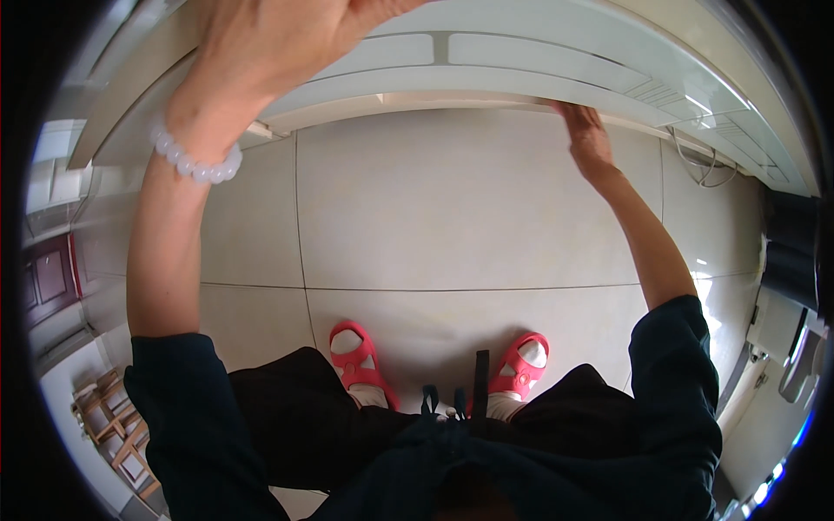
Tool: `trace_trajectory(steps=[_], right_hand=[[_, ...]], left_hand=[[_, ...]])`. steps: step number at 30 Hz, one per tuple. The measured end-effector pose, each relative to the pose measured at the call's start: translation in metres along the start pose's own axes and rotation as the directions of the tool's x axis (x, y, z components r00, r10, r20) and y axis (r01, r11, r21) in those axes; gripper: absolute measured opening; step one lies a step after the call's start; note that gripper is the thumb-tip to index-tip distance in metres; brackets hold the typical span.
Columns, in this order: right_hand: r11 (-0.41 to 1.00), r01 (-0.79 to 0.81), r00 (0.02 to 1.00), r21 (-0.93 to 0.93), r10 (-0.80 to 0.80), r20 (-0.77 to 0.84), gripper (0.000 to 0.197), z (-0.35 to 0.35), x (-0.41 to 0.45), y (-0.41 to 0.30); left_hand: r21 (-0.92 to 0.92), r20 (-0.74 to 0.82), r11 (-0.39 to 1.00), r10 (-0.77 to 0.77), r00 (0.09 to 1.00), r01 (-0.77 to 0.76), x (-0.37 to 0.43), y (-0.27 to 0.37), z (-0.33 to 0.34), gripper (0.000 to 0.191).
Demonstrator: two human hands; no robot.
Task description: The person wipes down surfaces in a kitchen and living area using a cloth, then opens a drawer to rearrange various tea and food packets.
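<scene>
My left hand [280, 39] is large at the top left, over the near edge of a pale cabinet front [521, 58] with glossy panels and thin lines. Its fingers run out of the frame, so what they touch is hidden. A bracelet of whitish beads [195, 166] circles that wrist. Farther right, my right hand [588, 133] reaches to the lower edge of the same front; its fingertips go partly out of sight behind or under that edge. Whether it grips the edge, I cannot tell.
Large pale floor tiles [456, 208] lie below, where my feet stand in red sandals [358, 361]. Looped white cables [707, 170] hang at the right under the front. A wooden lattice rack [117, 430] is at lower left, a dark red door [49, 277] at far left.
</scene>
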State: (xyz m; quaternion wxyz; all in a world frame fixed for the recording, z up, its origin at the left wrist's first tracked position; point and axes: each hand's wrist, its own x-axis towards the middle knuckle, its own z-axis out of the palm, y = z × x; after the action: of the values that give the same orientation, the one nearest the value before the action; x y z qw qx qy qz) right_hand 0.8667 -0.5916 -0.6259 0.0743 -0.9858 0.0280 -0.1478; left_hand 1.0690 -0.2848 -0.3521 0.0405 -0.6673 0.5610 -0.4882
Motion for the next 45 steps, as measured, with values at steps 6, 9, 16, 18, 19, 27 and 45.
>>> trace_trajectory(steps=[6, 9, 16, 18, 19, 27, 45], right_hand=[[0.999, -0.034, 0.999, 0.025, 0.034, -0.009, 0.054, -0.03, -0.009, -0.004], [0.998, -0.066, 0.997, 0.009, 0.066, 0.045, 0.05, -0.04, -0.009, -0.003], [0.884, 0.159, 0.987, 0.439, -0.14, -0.075, 0.047, -0.04, 0.017, -0.149], [0.9, 0.323, 0.946, 0.292, -0.3, -0.121, 0.052, -0.034, 0.037, -0.18], [0.893, 0.391, 0.92, 0.224, -0.369, -0.133, 0.053, -0.03, 0.047, -0.189], [0.748, 0.661, 0.732, 0.062, -0.626, -0.269, 0.039, 0.018, 0.129, -0.299], [0.667, 0.745, 0.653, -0.013, -0.733, -0.19, 0.028, 0.032, 0.154, -0.234]], left_hand=[[-0.498, -0.063, 0.865, 0.036, 0.997, -0.062, -0.012, -0.032, -0.023, 0.085], [-0.519, -0.256, 0.823, 0.109, 0.961, -0.231, -0.045, -0.067, -0.071, 0.078], [-0.685, 0.284, 0.33, -0.7, 0.655, 0.65, -0.183, -0.009, -0.137, 0.039], [-0.746, 0.462, -0.112, -0.796, 0.39, 0.656, -0.203, 0.03, -0.134, 0.04], [-0.707, 0.538, -0.222, -0.785, 0.308, 0.672, -0.209, 0.044, -0.136, 0.041], [-0.452, 0.863, -0.57, -0.475, 0.174, 0.686, -0.248, 0.103, -0.137, 0.042], [-0.293, 0.949, -0.651, -0.285, 0.133, 0.7, -0.272, 0.108, -0.116, 0.043]])
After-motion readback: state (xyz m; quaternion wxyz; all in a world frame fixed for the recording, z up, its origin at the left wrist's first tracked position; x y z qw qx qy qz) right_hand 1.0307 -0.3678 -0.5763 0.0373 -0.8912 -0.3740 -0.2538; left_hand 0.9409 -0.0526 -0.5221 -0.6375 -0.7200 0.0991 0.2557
